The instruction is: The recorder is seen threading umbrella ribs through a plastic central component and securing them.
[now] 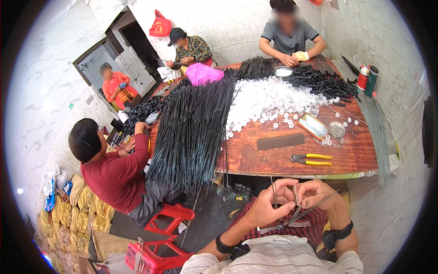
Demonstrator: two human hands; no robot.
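Observation:
Both of my hands meet in front of my body, just off the near edge of the wooden table [246,160]. My left hand [270,203] is closed in a pinch, with a thin dark rod standing up through its fingers. Facing it, my right hand [321,194] pinches several thin metal rods [310,211] that slant across my lap. A short pale strip [295,193] shows between the fingertips of both hands; its kind is too small to tell. Ahead on the table lie end-cutting pliers [312,159] with yellow handles and a dark brown bar [280,141].
A pile of small white caps [269,102] covers the table's middle. Left of it lie long black rods [187,128], overhanging the near edge. Grey rods [378,137] hang at the right. A small tray [313,126] stands between. A co-worker in maroon [114,171] sits left; others work farther off.

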